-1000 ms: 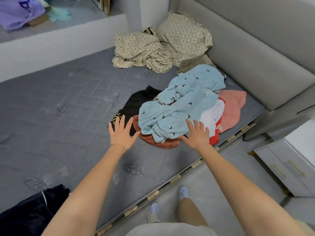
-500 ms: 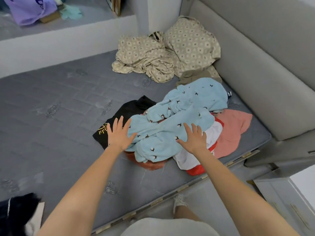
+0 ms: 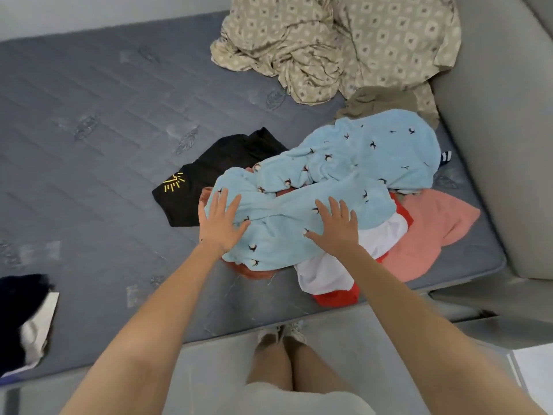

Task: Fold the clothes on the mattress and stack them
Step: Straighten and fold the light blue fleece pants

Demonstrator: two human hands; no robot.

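While splayed flat, hands (image 3: 221,226) atop blue garment (image 3: 344,175).

The grey quilted mattress (image 3: 98,139) is carrying several things. A black garment with a yellow embroidered mark (image 3: 209,175) is lying flat near its middle. Beyond that garment, a crumpled beige patterned sheet (image 3: 314,46) is resting by the far edge. To its right, a pink cloth (image 3: 431,235) is spreading out. To its near left, a dark navy garment (image 3: 21,301) is sitting at the mattress edge.
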